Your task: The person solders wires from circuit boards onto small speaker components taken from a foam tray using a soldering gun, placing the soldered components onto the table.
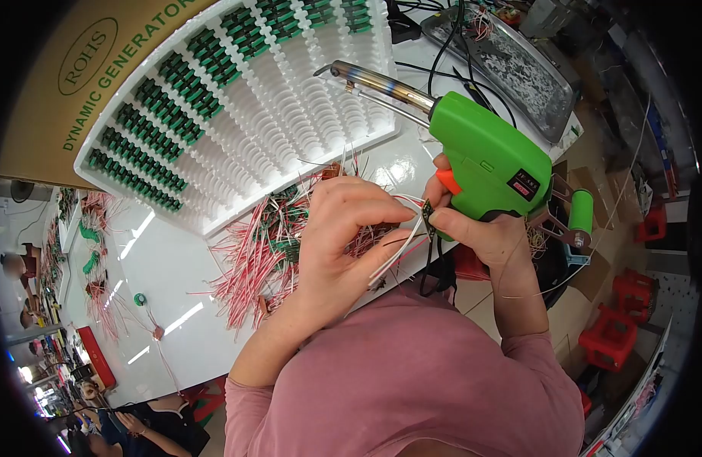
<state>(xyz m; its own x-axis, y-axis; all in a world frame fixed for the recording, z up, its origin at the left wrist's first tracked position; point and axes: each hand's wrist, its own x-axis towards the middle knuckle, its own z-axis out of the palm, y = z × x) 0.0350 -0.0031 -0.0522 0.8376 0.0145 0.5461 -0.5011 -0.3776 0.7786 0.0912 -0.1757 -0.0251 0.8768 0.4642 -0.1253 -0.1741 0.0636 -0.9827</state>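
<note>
My right hand (480, 234) is wrapped around a green soldering gun (486, 148) with an orange trigger and a metal tip pointing up and left. Its thumb and finger also pinch a small dark circuit board (427, 210) with wires. My left hand (337, 238) is closed in a pinch on the white wires (396, 242) running from that board. Exactly which wires the left fingertips press is partly hidden. Behind and beside my left hand lies a tangled heap of red and white wires (248, 263) with small green parts.
A white foam tray (290, 103) with rows of green-black parts stands beyond my hands, against a cardboard box (80, 91). A metal tray (511, 76) lies at back right. More wired parts (92, 251) are on the left. Co-workers are at left; red stools (608, 335) stand right.
</note>
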